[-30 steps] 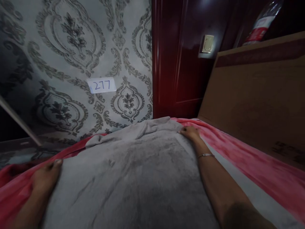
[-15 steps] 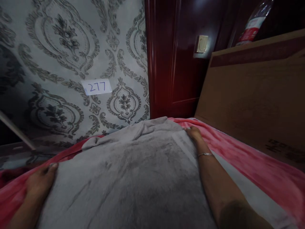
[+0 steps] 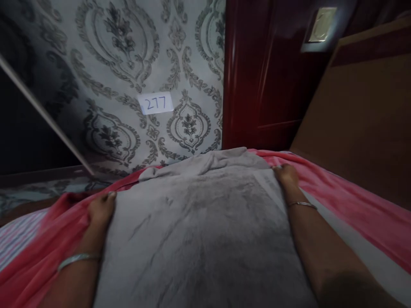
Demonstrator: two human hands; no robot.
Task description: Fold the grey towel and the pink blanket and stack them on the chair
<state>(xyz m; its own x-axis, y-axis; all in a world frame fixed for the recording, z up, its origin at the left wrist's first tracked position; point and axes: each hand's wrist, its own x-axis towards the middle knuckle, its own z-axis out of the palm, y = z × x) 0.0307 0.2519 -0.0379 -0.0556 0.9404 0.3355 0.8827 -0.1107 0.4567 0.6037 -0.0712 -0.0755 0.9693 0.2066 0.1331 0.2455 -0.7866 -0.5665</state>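
Blanket: it's lying, grey, over the pink cover, far end bunching nr the cover's far edge.
L hand: we're pinching the blanket's L edge, nearer us.
R hand: we're pinching its R edge, reaching farther, nr the cover's far edge.
Tension: prob. best if we're pulling both sides evenly, lining hands up, w/o dragging the cover.

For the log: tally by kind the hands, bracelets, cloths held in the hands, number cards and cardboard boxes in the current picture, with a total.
Hands: 2 (left hand, right hand)
Bracelets: 2 (left wrist's bracelet, right wrist's bracelet)
Held cloths: 1 (grey cloth)
Number cards: 1 (white "277" card)
Cardboard boxes: 1 (brown box)
Total: 7
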